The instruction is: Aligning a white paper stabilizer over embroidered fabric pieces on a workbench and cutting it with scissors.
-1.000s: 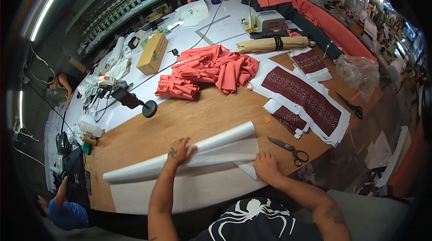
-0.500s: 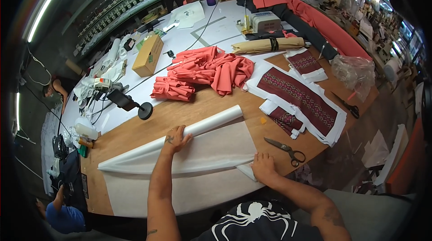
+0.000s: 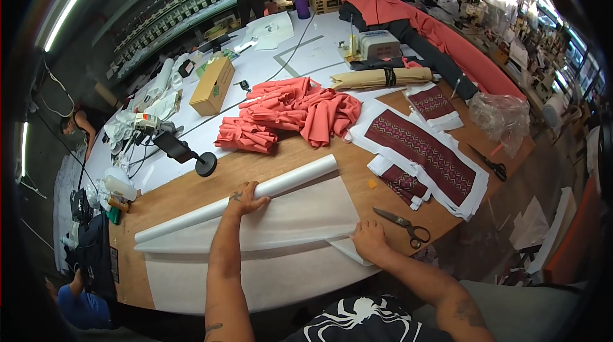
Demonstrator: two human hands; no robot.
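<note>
In a workshop, rows of machines (image 3: 185, 19) are seen far beyond the hands, and a table (image 3: 249, 166) is shown, brown close to the hands and white farther off. A white roll (image 3: 297, 176) is laid slantwise on the brown part, directly under and ahead of the left hand (image 3: 247, 199), its ends reaching out to both sides of that grip. The left grip is wide: the palm is set against the roll's near side, with the thumb spread. A white sheet (image 3: 191, 281) is spread between the roll and the body, crossed by the left forearm. Its right edge is touched by the right hand (image 3: 370, 238), whose fingers are bent downward; whether the sheet is pinched there cannot be told. A folded corner (image 3: 352, 252) is seen just beside that hand, on its near left. Scissors (image 3: 400, 220) are placed just right of the right hand, blades pointed away from the body. Beyond them, 3 maroon panels (image 3: 421, 157) with white edges are laid out. Ahead of the left hand, coral cloth (image 3: 294, 112) is heaped, and a phone stand (image 3: 205, 164) is placed to the heap's left.
</note>
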